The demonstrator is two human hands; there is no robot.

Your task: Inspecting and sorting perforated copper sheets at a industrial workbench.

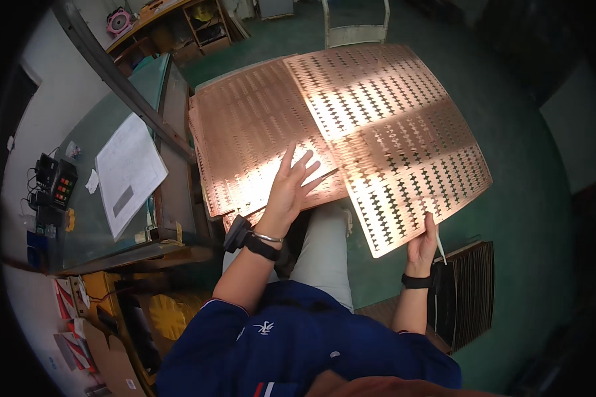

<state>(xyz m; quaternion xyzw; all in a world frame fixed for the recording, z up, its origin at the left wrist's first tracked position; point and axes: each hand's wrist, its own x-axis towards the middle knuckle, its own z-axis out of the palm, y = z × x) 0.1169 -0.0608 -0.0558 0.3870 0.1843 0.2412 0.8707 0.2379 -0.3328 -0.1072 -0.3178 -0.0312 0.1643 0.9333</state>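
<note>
Head view: a perforated copper-coloured sheet (414,132) slants over the right part of a stack of similar sheets (245,119), its lower corner reaching out past the stack toward the person's lap. The right hand (420,248) is closed in a pinch on the sheet's near edge, toward its right side, with a digit lying on top; the other fingers are hidden beneath, so I cannot tell how they are spread. The left hand (293,182) is open with fingers apart, gripping nothing I can see, above the stack and just beside the sheet's left edge — whether it touches the top of the stack, I cannot tell.

A panel this broad and full of cut-outs probably flexes easily, so a single pinch seems a weak support. Handling it well likely means bringing the left hand under or onto the free left edge, so both sides carry the weight and no crease forms. Keep fingertips to the solid margin — the slots could catch on skin or on the sheets beneath — and keep the near corner clear of the trousers (321,255) and of the dark upright panels (473,291) by the right forearm.
</note>
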